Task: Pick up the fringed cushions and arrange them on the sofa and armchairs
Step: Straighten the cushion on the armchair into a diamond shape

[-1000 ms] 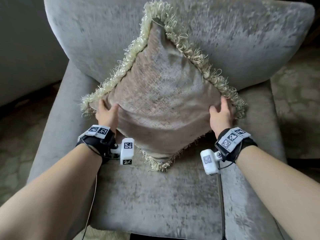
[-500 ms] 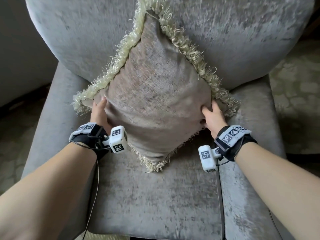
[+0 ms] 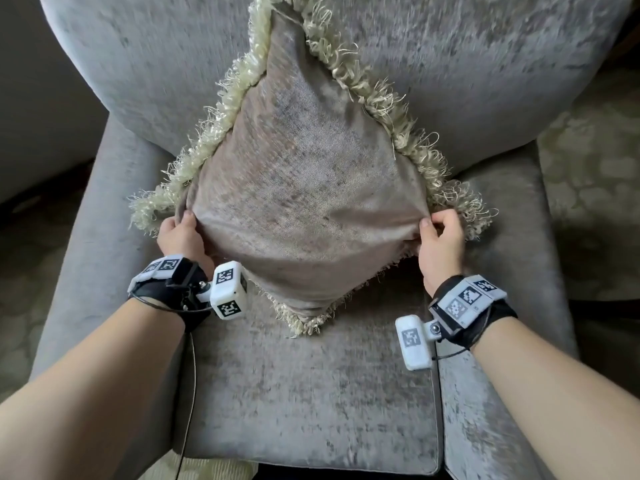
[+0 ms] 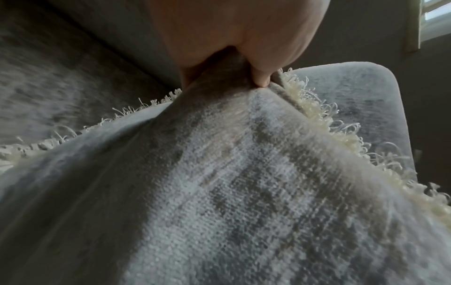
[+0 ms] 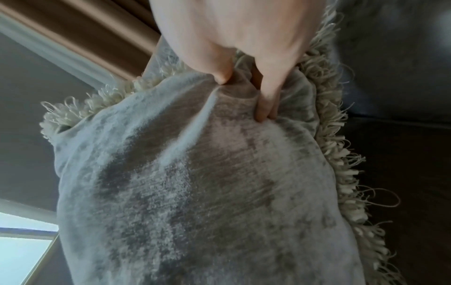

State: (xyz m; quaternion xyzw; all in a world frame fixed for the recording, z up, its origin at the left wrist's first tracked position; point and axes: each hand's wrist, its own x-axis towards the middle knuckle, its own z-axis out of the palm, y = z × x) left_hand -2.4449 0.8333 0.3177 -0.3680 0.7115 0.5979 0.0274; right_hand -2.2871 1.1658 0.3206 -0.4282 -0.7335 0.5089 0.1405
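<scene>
A taupe velvet cushion [image 3: 304, 202] with a cream fringe stands on one corner on the grey armchair [image 3: 311, 393], leaning against its backrest. My left hand [image 3: 180, 230] pinches the cushion's left corner, and my right hand [image 3: 438, 230] pinches its right corner. The left wrist view shows thumb and fingers [image 4: 261, 81] squeezing a fold of the cushion's fabric [image 4: 244, 183]. In the right wrist view my fingers [image 5: 266, 108] gather the cloth just inside the fringe [image 5: 336, 154]. The cushion's bottom corner touches the seat.
The armchair's backrest [image 3: 485, 64] rises behind the cushion, with padded arms on both sides. Patterned carpet [image 3: 595, 168] lies to the right and left of the chair. A curtain [image 5: 73, 38] and a window [image 5: 22, 250] show in the right wrist view.
Both hands went from lying flat against the cushion's sides to pinching its left and right corners. The view has moved closer to the chair.
</scene>
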